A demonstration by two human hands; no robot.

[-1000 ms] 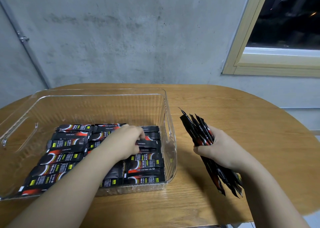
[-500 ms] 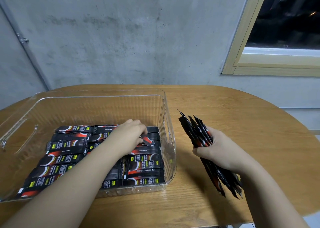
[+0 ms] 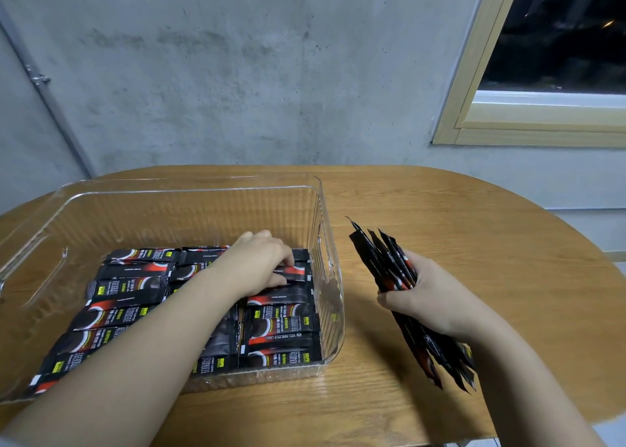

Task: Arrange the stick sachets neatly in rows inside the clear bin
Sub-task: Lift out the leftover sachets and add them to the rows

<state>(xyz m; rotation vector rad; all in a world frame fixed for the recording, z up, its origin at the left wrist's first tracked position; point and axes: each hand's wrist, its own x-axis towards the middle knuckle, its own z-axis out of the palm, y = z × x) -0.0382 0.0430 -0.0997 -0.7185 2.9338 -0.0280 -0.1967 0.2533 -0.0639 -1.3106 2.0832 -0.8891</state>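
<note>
Two hands work over the wooden surface point(image 3: 440, 216): the right hand point(image 3: 428, 299) grips a bundle of sachets point(image 3: 389, 260) beside the one clear bin point(image 3: 325, 229); the left hand point(image 3: 261, 263) pinches a sachet point(image 3: 294, 272) among the rows of sachets point(image 3: 135, 287) inside.

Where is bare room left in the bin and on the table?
Inside the clear bin, the floor is bare between the far wall and the sachet rows. The table is bare right of the bin, beyond the right hand. The bin's near half is crowded.
</note>
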